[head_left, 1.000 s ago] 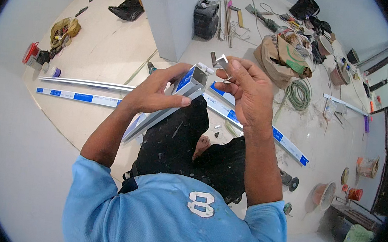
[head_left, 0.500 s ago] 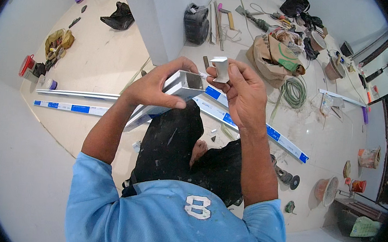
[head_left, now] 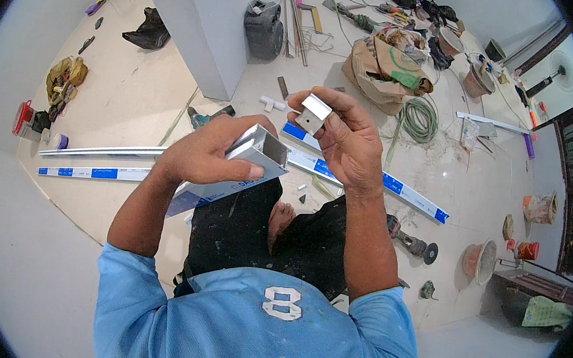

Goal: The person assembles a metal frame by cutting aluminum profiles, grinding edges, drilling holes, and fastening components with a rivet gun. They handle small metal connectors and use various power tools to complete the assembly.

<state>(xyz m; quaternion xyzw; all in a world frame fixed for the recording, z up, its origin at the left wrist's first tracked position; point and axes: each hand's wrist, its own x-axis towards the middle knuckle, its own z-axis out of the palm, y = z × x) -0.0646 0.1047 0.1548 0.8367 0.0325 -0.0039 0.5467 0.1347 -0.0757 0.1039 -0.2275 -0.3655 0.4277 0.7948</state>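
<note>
A hollow metal profile (head_left: 235,181), open-ended, is clamped over the lap by the fingers of the left hand (head_left: 209,146); a small metal bracket (head_left: 311,117), unattached, is pinched near it by the right hand (head_left: 350,147).

Bracket (head_left: 314,115) looks bare, shiny metal; tube (head_left: 230,188) smooth metal; floor (head_left: 138,87) smooth, glossy; sack (head_left: 376,69) matt, creased paper; shirt (head_left: 219,326) matt cloth.
</note>
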